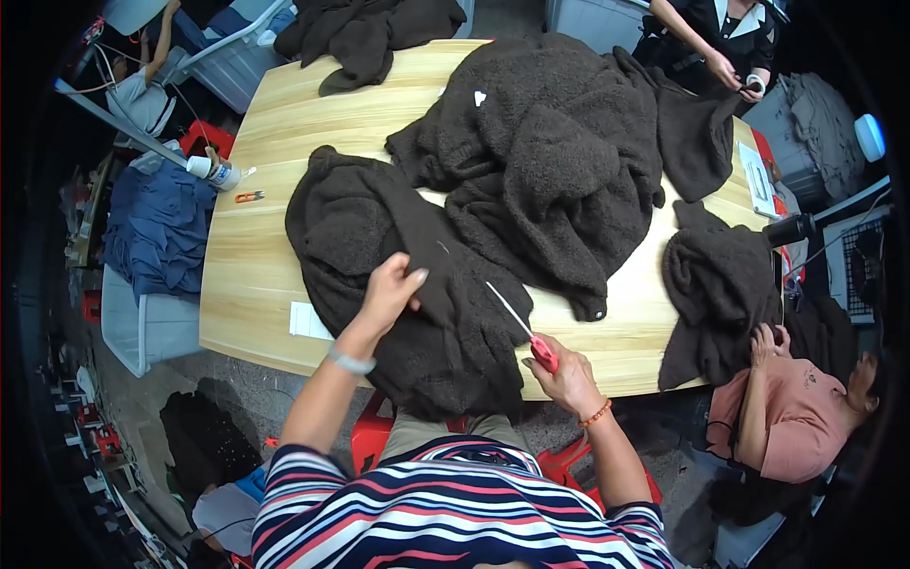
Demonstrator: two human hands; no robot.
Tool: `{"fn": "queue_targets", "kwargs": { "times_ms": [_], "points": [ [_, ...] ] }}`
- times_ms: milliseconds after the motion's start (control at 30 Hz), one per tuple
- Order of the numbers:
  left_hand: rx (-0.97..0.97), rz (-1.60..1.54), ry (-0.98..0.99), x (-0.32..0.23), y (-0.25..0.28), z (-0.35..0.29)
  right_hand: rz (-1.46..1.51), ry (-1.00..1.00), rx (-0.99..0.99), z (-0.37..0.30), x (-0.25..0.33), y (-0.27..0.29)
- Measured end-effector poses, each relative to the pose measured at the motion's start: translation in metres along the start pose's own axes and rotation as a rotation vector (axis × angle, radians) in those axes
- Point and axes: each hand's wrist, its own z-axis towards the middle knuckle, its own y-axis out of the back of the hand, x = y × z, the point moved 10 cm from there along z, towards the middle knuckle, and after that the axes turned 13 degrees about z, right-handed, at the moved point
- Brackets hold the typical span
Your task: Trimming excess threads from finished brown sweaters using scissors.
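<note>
My right hand (pixel 569 379) holds silver scissors with red handles (pixel 539 346). My left hand (pixel 387 296) is at the dark brown cloth (pixel 450 308), near left on the pale wooden table (pixel 248 275); I can't tell if it pinches.

Orange snips (pixel 248 196) lie on the desk (pixel 246 275). Left of it, blue cloth (pixel 156 232) fills a grey bin (pixel 169 332); a pink-shirted person (pixel 804 417) is at right.
</note>
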Motion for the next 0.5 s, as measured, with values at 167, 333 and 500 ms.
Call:
{"fn": "queue_targets", "kwargs": {
  "times_ms": [167, 333, 500],
  "points": [
    [0.351, 0.085, 0.376, 0.053, 0.067, -0.132, -0.010, 0.040, 0.032, 0.022, 0.026, -0.010],
    [-0.103, 0.916, 0.133, 0.095, 0.161, -0.137, -0.024, 0.032, 0.129, 0.041, 0.037, -0.042],
    [-0.512, 0.869, -0.300, -0.063, 0.169, -0.014, 0.040, 0.051, 0.277, 0.048, 0.063, -0.089]
  ]
}}
